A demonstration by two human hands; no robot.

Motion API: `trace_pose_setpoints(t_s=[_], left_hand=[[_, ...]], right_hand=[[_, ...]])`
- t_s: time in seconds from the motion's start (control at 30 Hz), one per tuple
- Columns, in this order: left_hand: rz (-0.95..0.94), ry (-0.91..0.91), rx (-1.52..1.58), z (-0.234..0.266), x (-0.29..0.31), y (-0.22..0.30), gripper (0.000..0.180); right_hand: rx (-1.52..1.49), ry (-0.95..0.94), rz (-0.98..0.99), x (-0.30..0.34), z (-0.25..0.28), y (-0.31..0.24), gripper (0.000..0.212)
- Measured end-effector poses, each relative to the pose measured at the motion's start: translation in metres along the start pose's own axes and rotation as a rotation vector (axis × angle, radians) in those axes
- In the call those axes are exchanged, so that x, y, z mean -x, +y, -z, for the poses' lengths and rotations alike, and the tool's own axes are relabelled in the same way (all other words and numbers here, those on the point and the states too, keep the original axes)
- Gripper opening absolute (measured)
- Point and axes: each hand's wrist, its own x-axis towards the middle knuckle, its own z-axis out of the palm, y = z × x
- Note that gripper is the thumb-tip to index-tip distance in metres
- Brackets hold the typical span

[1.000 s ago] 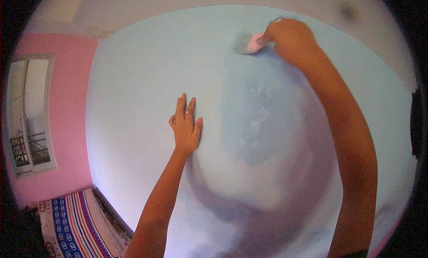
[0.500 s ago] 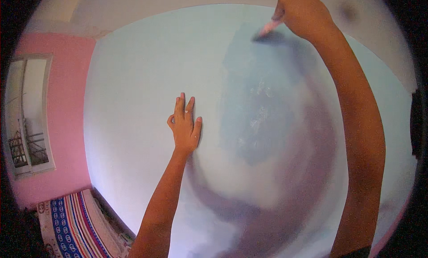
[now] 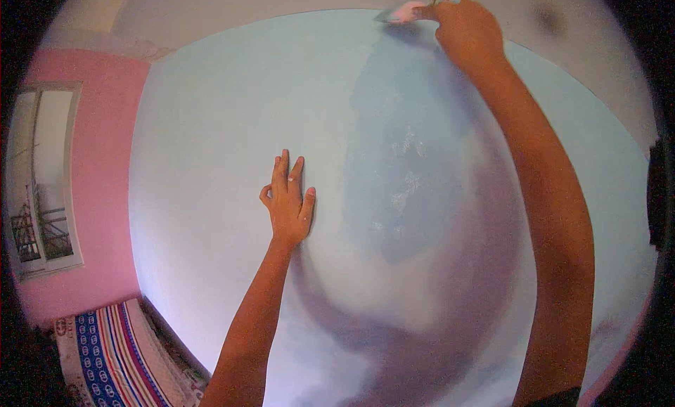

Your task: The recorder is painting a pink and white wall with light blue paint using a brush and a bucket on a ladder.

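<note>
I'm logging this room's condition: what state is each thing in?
Light blue wall: uneven, whitish marks in a darker patch
Left hand: against the wall, fingers spread
Right hand: raised, gripping the pink-handled tool
Pink-handled tool: held near the wall's top
Striped cloth: lying at lower left
Window: cannot tell whether open

Wndw (image 3: 46, 178) in pink wall (image 3: 105, 161), striped cloth (image 3: 116, 358) btm L.
</note>
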Motion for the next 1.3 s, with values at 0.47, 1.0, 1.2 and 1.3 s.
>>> trace_pose_setpoints(t_s=[0.47, 1.0, 1.2, 1.3], left_hand=[[0.024, -0.051, 0.061, 0.008, 0.004, 0.007, 0.06], [-0.016, 0.006, -0.009, 0.011, 0.004, 0.002, 0.055], [-0.027, 0.004, 0.012, 0.013, -0.005, 0.009, 0.055], [-0.03, 0.012, -0.026, 0.013, -0.002, 0.006, 0.054]], right_hand=[[0.091, -0.024, 0.022, -0.016, -0.034, 0.014, 0.031], [-0.025, -0.037, 0.135, -0.023, -0.038, 0.031, 0.027], [0.095, -0.276, 0.146, -0.038, 0.03, 0.039, 0.035], [-0.946, 0.46, 0.77, -0.012, 0.024, 0.075, 0.018]])
